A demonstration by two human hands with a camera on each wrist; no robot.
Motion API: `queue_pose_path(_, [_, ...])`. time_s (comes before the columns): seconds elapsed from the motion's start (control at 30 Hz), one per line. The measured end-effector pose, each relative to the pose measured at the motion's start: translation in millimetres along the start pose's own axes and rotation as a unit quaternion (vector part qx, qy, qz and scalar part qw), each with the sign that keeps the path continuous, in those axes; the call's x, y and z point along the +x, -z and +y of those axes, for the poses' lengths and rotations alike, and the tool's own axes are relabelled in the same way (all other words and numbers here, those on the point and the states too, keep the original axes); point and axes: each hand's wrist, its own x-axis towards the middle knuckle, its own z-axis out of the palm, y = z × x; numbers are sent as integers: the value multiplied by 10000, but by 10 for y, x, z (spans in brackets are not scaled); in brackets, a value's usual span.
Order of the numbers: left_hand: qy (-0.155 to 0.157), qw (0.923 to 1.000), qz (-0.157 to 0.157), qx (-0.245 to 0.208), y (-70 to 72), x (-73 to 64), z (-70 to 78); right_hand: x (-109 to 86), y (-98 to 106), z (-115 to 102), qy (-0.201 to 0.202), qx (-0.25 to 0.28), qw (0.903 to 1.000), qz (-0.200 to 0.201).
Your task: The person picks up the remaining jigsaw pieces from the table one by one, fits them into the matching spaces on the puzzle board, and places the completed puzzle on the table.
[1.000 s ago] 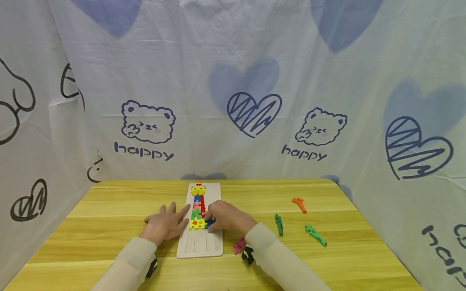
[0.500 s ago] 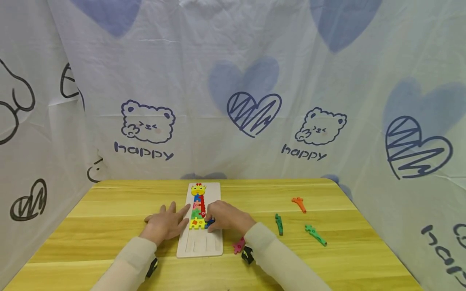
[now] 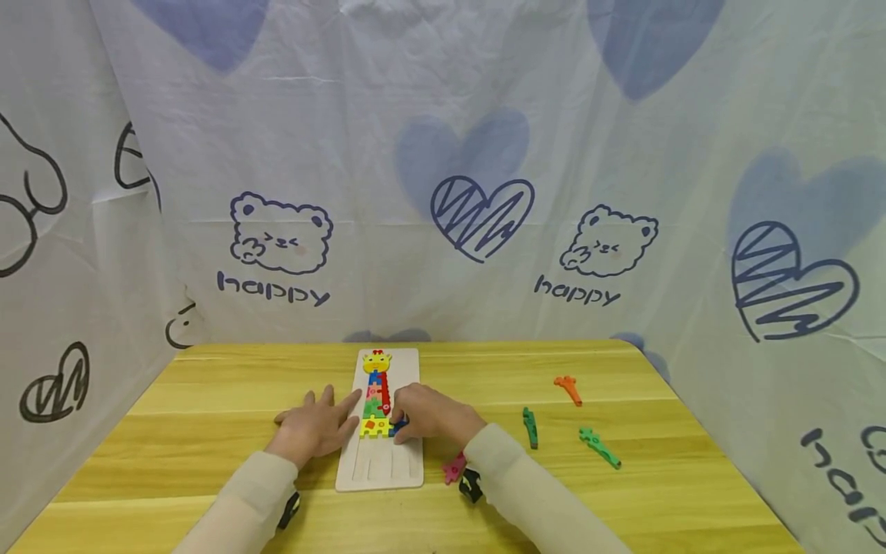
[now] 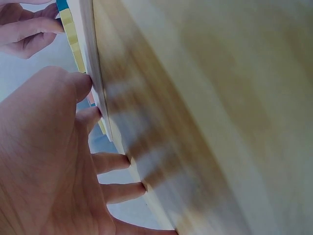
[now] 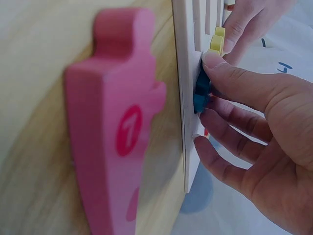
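Observation:
A pale wooden puzzle board (image 3: pixel 408 477) lies on the table with a giraffe puzzle partly laid in it. At its far end sits the yellow giraffe head (image 3: pixel 377 362), above blue, pink, red and green neck pieces. A yellow puzzle piece (image 3: pixel 374 427) lies across the middle. My right hand (image 3: pixel 432 412) pinches a dark blue puzzle piece (image 5: pixel 200 90) between thumb and fingers, down at the board beside the yellow piece. With fingers spread, my left hand (image 3: pixel 313 425) rests at the board's left edge, thumb and index finger touching it, other fingertips on the table.
A pink puzzle piece marked 1 (image 5: pixel 117 122) lies right of the board, partly under the right wrist. Farther right are a dark green piece (image 3: pixel 530 428), a light green piece (image 3: pixel 600 448) and an orange piece (image 3: pixel 569 390). A printed curtain (image 3: pixel 388 154) hangs behind the table.
Both hands stay in place. The dark blue piece in the right fingers shifts only slightly against the yellow piece.

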Motion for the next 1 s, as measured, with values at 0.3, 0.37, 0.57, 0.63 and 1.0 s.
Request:
queue_pose_path(0.3, [-13,10000,-25,-56,-4,-18,3,-6,-10,1,-63,-27,10000,6])
queue_pose_path(0.37, [-23,10000,-21,-51,-10,-14,2,-18,-1,5,-17,-52,10000,18])
queue_pose_path(0.57, [-47,10000,11,24,-22,2,3,-95,88,42,147,1,9999,72])
queue_pose_path(0.63, [-43,10000,30,51,-22,6,1,-138,142,52,159,3,9998,88])
queue_pose_path(1.0, [-59,10000,62,41,-14,2,-14,-493,314,113,367,-200,9991,-5])
